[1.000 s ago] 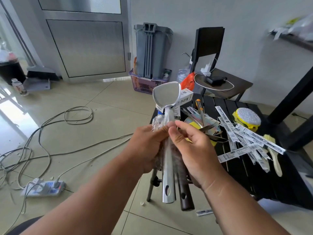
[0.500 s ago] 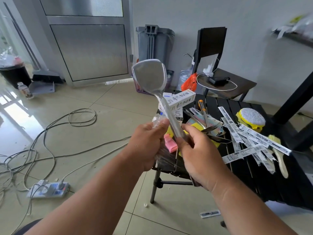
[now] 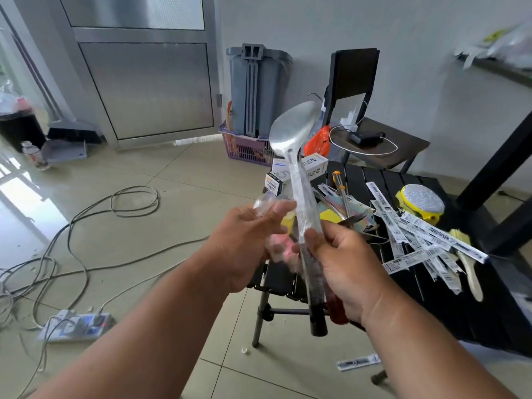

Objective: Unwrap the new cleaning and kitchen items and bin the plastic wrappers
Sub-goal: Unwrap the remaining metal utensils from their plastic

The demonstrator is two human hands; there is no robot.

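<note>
My right hand (image 3: 342,266) grips the dark handles of two utensils; the upper one is a steel spatula (image 3: 290,131) standing upright with its blade near the grey bin (image 3: 253,90). Clear plastic wrapper (image 3: 302,203) still clings to the spatula's neck. My left hand (image 3: 244,240) holds a crumpled piece of clear plastic (image 3: 263,201) between fingers and thumb, just left of the neck. A second, reddish handle (image 3: 335,309) shows below my right palm.
A black slatted table (image 3: 475,283) carries small boxes (image 3: 302,168), a screwdriver (image 3: 341,188), barcode label strips (image 3: 417,234), a yellow scrubber (image 3: 420,203) and a brush (image 3: 469,263). A purple basket (image 3: 244,145), a chair (image 3: 374,139), floor cables (image 3: 86,226) and a power strip (image 3: 74,326) lie around.
The spatula has swung from leaning left to upright and its blade has turned. My left hand has pulled away to the left with loose plastic.
</note>
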